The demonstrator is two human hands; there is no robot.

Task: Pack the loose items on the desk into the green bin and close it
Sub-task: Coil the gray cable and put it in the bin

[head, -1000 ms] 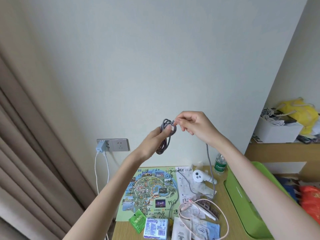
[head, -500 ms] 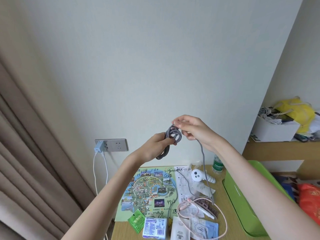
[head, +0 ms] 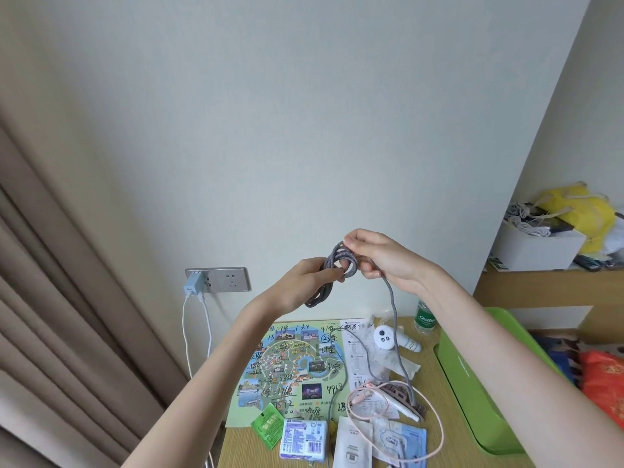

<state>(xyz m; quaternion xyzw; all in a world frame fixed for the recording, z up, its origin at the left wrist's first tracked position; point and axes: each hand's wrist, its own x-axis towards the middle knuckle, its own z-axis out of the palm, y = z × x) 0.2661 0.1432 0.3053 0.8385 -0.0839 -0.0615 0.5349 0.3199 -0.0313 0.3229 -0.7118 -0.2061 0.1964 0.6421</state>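
Both hands hold a grey braided cable (head: 332,275) up in front of the wall. My left hand (head: 309,278) grips its coiled loops. My right hand (head: 378,255) pinches the cable at the top of the coil, and the loose tail hangs down to the desk. The green bin (head: 472,383) stands on the right of the wooden desk (head: 435,369), partly hidden behind my right forearm. On the desk lie a pink cable (head: 435,420), a white round gadget (head: 386,337), a tissue pack (head: 304,439), a green sachet (head: 268,422) and several packets (head: 381,444).
A colourful map sheet (head: 290,363) covers the desk's left side, with paper slips beside it. A green-labelled bottle (head: 424,320) stands at the back. A wall socket (head: 223,279) holds a blue charger. Curtains hang at left; a shelf with a white box (head: 537,248) is at right.
Both hands have lowered a little with the cable. My right hand has laid another turn onto the coil, and the hanging tail is shorter.
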